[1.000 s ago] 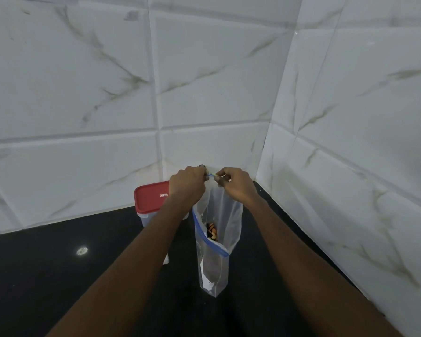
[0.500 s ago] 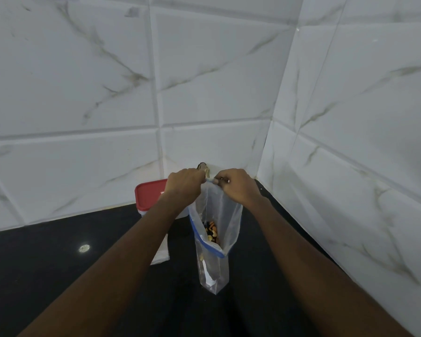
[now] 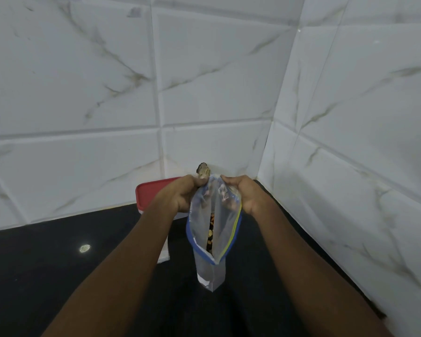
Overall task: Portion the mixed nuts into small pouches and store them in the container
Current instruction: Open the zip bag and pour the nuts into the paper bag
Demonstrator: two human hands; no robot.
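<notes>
Head view, clear blue-zippered pouch [image 3: 223, 222], nuts [image 3: 210, 233] inside

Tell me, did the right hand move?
Yes. The right hand slid right and a little down, toward the wall corner and away from the left hand, pulling the bag open wider.

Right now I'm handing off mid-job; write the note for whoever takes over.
Left hand: pinches the left edge of the bag's mouth.
Right hand: pinches the right edge.
Bag: upright over the counter, mouth pulled open, nuts showing inside.
Container: red lid on, behind the left hand.
Done: bag is open.
Left: all the portioning, then storing in the container; nothing portioned is in view.
</notes>
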